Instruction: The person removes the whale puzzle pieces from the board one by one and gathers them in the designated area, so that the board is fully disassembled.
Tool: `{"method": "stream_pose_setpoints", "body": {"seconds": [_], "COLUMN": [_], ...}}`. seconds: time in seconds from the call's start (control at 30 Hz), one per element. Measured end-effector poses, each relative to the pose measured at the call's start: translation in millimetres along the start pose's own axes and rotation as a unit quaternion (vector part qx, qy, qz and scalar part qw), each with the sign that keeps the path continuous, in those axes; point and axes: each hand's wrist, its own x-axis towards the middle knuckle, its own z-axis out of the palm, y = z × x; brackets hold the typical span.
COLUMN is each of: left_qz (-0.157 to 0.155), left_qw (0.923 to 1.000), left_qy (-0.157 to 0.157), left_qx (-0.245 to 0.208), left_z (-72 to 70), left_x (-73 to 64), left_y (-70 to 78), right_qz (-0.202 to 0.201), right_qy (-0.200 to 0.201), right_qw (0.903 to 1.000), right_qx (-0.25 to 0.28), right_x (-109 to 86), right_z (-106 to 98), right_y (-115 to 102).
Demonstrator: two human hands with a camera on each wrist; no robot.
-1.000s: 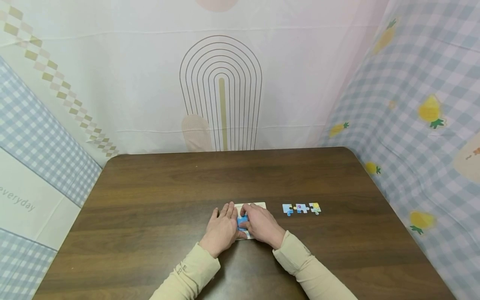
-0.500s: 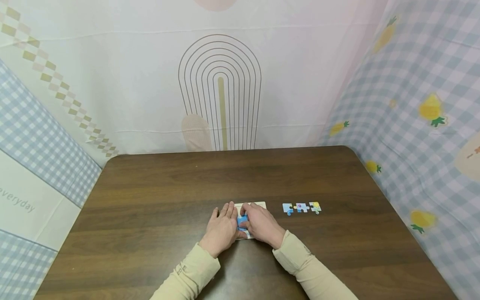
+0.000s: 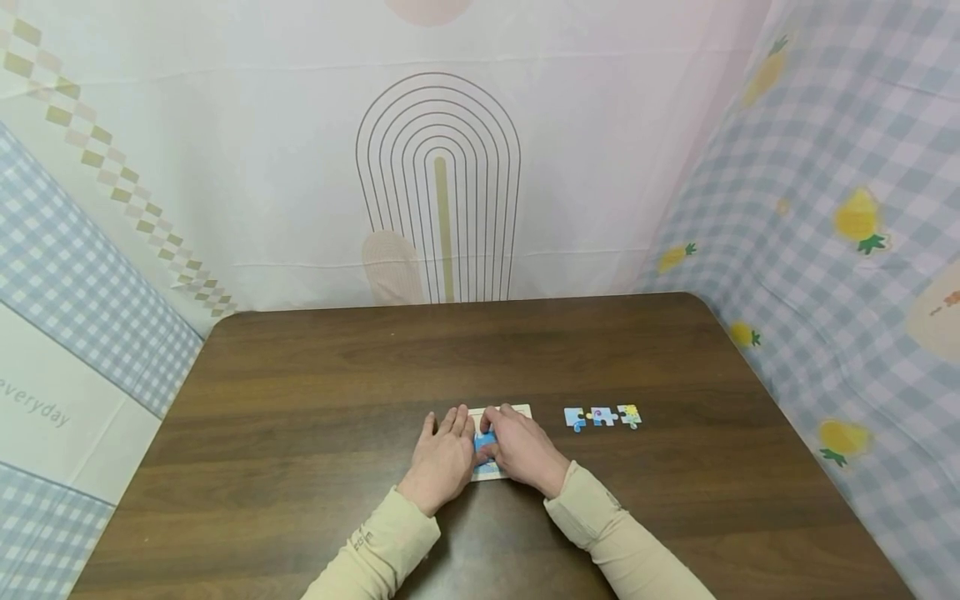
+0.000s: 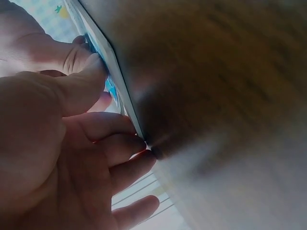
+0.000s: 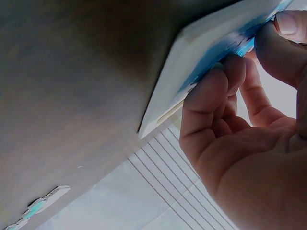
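The left thumb is doing the changing: it is no longer lying across the near edge of the puzzle board [image 5: 184,62], and is now reaching higher, up beside the right thumb. That is leaving a strip of blue print showing along the near edge. Judging from this, both hands are now working at the same spot, and the seating of the blue puzzle piece [image 3: 485,438] is probably not yet finished.

Against the head view of 0.5 s ago, the right hand [image 3: 525,450] is keeping almost the same place over the board. Its fingers are curling with the thumb opposite, and the grip is apparently clamping on the blue puzzle piece, though the fingertips are hiding most of it. The left hand [image 3: 441,458] is not clasping anything: its fingers are lying extended along the board's left side, with fingertips touching the edge.

The board is lying flat on the brown wooden bench [image 3: 337,375], directly under the hands, and the blue puzzle piece is sitting at its picture area. To the right, 3 loose pieces are resting in a row, unmoved: a pale blue piece [image 3: 574,417], a spiral-printed piece [image 3: 603,416] and a yellow-flowered piece [image 3: 630,414].
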Motion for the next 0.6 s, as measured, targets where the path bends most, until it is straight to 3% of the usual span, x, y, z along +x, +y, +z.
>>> {"method": "stream_pose_setpoints", "body": {"seconds": [0.6], "left_qz": [-0.011], "left_qw": [0.9995], "left_qy": [0.014], "left_qx": [-0.027], "left_z": [3.6], "left_x": [1.8], "left_y": [-0.4], "right_qz": [-0.001], "right_qy": [0.005], "right_qw": [1.0], "right_qx": [-0.005], "right_x": [0.1], "right_z": [0.5], "right_y": [-0.5]}}
